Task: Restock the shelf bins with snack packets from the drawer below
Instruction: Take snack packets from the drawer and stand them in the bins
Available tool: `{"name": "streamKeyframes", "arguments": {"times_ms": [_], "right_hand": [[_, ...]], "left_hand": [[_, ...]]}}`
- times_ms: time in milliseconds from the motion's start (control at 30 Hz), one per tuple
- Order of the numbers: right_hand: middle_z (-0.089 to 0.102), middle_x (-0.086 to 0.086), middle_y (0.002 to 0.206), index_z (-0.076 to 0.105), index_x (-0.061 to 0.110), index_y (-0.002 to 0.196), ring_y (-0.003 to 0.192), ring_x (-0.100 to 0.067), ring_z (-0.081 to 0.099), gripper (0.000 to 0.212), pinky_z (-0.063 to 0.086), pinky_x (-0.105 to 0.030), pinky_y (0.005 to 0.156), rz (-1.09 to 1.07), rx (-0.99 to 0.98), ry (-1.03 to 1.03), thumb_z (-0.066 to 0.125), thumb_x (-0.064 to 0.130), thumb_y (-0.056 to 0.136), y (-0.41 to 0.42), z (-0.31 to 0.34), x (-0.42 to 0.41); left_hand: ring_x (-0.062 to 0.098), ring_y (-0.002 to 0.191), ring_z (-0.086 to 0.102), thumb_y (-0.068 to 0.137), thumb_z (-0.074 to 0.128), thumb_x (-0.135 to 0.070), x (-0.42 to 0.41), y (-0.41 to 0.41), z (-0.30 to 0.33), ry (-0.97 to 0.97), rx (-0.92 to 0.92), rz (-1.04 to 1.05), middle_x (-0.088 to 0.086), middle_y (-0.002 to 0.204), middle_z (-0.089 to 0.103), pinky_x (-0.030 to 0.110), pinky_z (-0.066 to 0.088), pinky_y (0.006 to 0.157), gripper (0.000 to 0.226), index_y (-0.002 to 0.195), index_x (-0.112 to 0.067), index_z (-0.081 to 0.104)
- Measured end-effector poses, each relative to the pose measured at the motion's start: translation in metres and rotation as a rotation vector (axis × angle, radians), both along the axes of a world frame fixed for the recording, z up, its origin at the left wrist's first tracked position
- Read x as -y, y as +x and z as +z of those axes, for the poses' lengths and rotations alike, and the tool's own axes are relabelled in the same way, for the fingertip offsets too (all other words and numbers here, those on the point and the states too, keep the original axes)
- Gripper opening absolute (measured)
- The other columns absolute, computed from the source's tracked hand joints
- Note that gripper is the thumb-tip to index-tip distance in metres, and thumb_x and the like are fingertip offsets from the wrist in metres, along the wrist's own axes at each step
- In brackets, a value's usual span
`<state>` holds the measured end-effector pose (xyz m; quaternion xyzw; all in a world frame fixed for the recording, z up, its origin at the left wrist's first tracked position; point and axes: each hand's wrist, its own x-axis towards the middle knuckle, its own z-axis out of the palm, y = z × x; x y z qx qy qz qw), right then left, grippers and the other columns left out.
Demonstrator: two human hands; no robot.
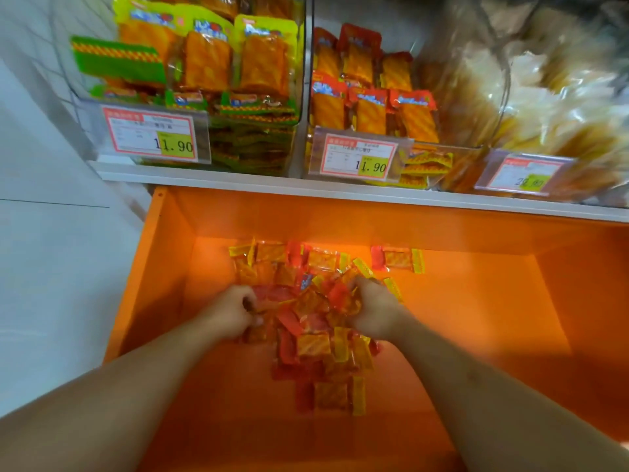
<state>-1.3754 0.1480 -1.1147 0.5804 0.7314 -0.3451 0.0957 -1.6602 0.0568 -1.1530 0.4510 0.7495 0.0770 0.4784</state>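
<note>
Snack packets (316, 321), red and yellow, lie heaped on the floor of the open orange drawer (476, 301). The left hand (231, 313) grips packets at the heap's left edge, fingers curled around them; the right hand (372, 310) clutches packets at its right edge. Above the drawer, clear shelf bins (299, 97) hold more packets behind price tags (153, 136).

snack packets (313, 321): red-yellow, heaped | drawer (476, 301): orange, open | shelf bins (299, 97): clear, stocked
</note>
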Motion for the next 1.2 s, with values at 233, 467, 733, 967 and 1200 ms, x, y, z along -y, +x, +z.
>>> {"name": "streamKeyframes", "arguments": {"times_ms": [233, 467, 733, 967, 1200], "right_hand": [[0.058, 0.007, 0.092, 0.064, 0.021, 0.117, 0.072, -0.011, 0.056, 0.052, 0.048, -0.031, 0.066, -0.134, -0.32, -0.124, 0.092, 0.013, 0.073, -0.031, 0.112, 0.001], [0.078, 0.004, 0.103, 0.076, 0.031, 0.106, 0.092, -0.018, 0.062, 0.034, 0.046, -0.035, 0.076, -0.264, -0.651, -0.24, 0.064, 0.007, 0.085, -0.028, 0.236, 0.03], [0.056, 0.011, 0.066, 0.079, 0.026, 0.098, 0.063, -0.005, 0.054, 0.027, 0.043, -0.028, 0.06, -0.258, -0.897, -0.135, 0.066, 0.002, 0.098, -0.014, 0.3, 0.05], [0.041, -0.01, 0.088, 0.072, 0.018, 0.122, 0.084, -0.022, 0.051, 0.026, 0.044, -0.027, 0.057, -0.209, -0.969, -0.085, 0.073, 0.015, 0.096, -0.036, 0.3, 0.041], [0.044, -0.007, 0.082, 0.061, -0.002, 0.098, 0.079, -0.018, 0.047, 0.024, 0.038, -0.034, 0.078, -0.3, -1.021, 0.058, 0.076, 0.016, 0.095, -0.049, 0.29, 0.016]], "left_hand": [[0.018, 0.061, 0.063, 0.085, 0.083, -0.015, -0.012, -0.005, 0.113, 0.232, 0.158, 0.159, 0.002, 0.067, 0.067, 0.027, 0.052, 0.055, 0.016, 0.085, -0.014, 0.068], [0.022, 0.075, 0.071, 0.089, 0.081, -0.024, -0.005, 0.018, 0.248, 0.378, 0.368, 0.194, 0.001, 0.087, 0.078, 0.041, 0.063, 0.066, 0.013, 0.1, -0.025, 0.075], [0.026, 0.06, 0.069, 0.098, 0.07, -0.028, 0.019, 0.007, 0.324, 0.574, 0.243, 0.068, 0.007, 0.077, 0.069, 0.058, 0.062, 0.074, 0.006, 0.099, -0.029, 0.064], [0.04, 0.066, 0.074, 0.103, 0.062, -0.028, 0.015, 0.023, 0.342, 0.598, 0.384, 0.199, 0.022, 0.098, 0.071, 0.06, 0.061, 0.055, 0.012, 0.106, -0.039, 0.065], [0.041, 0.074, 0.075, 0.101, 0.063, -0.033, 0.0, 0.03, 0.346, 0.51, 0.702, 0.333, 0.023, 0.103, 0.073, 0.05, 0.061, 0.059, 0.016, 0.104, -0.021, 0.073]]}}
